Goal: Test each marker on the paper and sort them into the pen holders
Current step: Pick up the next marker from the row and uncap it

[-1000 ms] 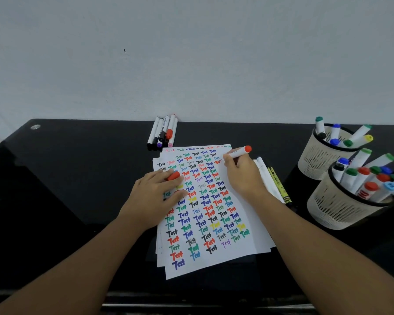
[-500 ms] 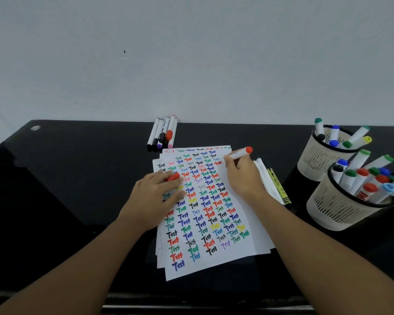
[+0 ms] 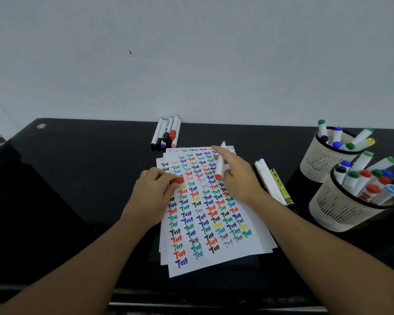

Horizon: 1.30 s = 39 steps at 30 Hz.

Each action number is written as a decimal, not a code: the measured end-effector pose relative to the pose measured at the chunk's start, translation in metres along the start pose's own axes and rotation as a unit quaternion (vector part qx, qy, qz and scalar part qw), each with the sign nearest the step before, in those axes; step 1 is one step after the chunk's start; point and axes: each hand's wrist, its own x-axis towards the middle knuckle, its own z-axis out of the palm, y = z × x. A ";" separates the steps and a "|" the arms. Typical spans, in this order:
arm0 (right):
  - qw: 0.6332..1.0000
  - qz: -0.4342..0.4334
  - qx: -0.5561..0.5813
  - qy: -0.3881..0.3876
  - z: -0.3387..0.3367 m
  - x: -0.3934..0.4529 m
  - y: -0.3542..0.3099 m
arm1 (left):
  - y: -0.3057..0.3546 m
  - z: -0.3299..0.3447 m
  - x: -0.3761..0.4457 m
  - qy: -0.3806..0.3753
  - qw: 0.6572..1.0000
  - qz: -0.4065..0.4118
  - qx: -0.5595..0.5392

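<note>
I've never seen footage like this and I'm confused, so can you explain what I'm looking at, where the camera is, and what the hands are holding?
No machine here: a person wears a camera on their head, looking down at their own hands. On the black table lies a paper stack covered with coloured "Test" words. The right hand holds a white marker; the left hand pinches its red cap. More markers lie by the wall, others fill two pen holders at right.

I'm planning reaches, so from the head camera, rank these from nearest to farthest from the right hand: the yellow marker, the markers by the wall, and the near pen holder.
From the right hand:
1. yellow marker, just right of it.
2. markers by the wall, far left.
3. near pen holder, far right.
</note>
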 end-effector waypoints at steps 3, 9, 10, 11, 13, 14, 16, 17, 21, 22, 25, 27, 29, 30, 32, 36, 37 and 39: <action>0.999 0.004 0.022 -0.023 -0.003 0.002 -0.003 | 0.000 0.000 -0.001 0.012 1.000 0.012 -0.004; 0.998 -0.004 0.060 -0.017 -0.014 0.008 -0.024 | 0.003 -0.001 -0.003 0.023 1.000 0.009 -0.019; 0.997 -0.008 0.060 -0.045 -0.014 0.008 -0.027 | 0.003 -0.002 -0.004 0.025 0.999 0.007 -0.022; 0.995 -0.012 0.054 -0.078 -0.014 0.007 -0.030 | 0.004 -0.002 -0.004 0.027 0.999 0.004 -0.023; 0.992 -0.030 -0.015 -0.125 -0.014 0.002 -0.035 | 0.005 -0.002 -0.004 0.024 0.999 -0.010 -0.021; 0.988 -0.044 -0.074 -0.131 -0.013 0.001 -0.034 | 0.006 -0.003 -0.004 0.023 0.999 -0.017 -0.018; 0.980 -0.060 -0.149 -0.121 -0.011 0.001 -0.031 | 0.007 -0.003 -0.004 0.022 0.999 -0.025 -0.016; 0.978 -0.063 -0.158 -0.118 -0.012 0.000 -0.029 | 0.007 -0.003 -0.004 0.022 0.999 -0.025 -0.016; 0.977 -0.075 -0.155 -0.123 -0.013 -0.006 -0.024 | 0.007 -0.004 -0.005 0.029 0.999 -0.021 -0.017; 0.978 -0.076 -0.151 -0.121 -0.012 -0.007 -0.023 | 0.007 -0.004 -0.006 0.028 0.999 -0.021 -0.016; 0.981 -0.079 -0.133 -0.113 -0.007 -0.008 -0.023 | 0.007 -0.004 -0.006 0.029 0.999 -0.018 -0.018; 0.983 -0.082 -0.126 -0.109 -0.004 -0.006 -0.023 | 0.007 -0.004 -0.006 0.032 0.999 -0.011 -0.020; 0.981 -0.084 -0.126 -0.118 -0.003 -0.004 -0.023 | 0.007 -0.005 -0.007 0.032 0.999 -0.006 -0.019; 0.980 -0.088 -0.127 -0.122 -0.002 -0.004 -0.023 | 0.007 -0.005 -0.007 0.030 0.999 -0.001 -0.017; 0.980 -0.098 -0.124 -0.124 0.001 -0.003 -0.025 | 0.008 -0.006 -0.008 0.027 0.999 0.017 -0.014; 0.975 -0.127 -0.143 -0.117 0.010 -0.001 -0.031 | 0.010 -0.008 -0.009 0.030 0.999 0.038 -0.009; 0.972 -0.134 -0.155 -0.114 0.010 0.000 -0.031 | 0.010 -0.009 -0.010 0.034 0.998 0.043 -0.012; 0.967 -0.147 -0.172 -0.116 0.009 -0.001 -0.033 | 0.011 -0.009 -0.012 0.035 0.998 0.058 -0.017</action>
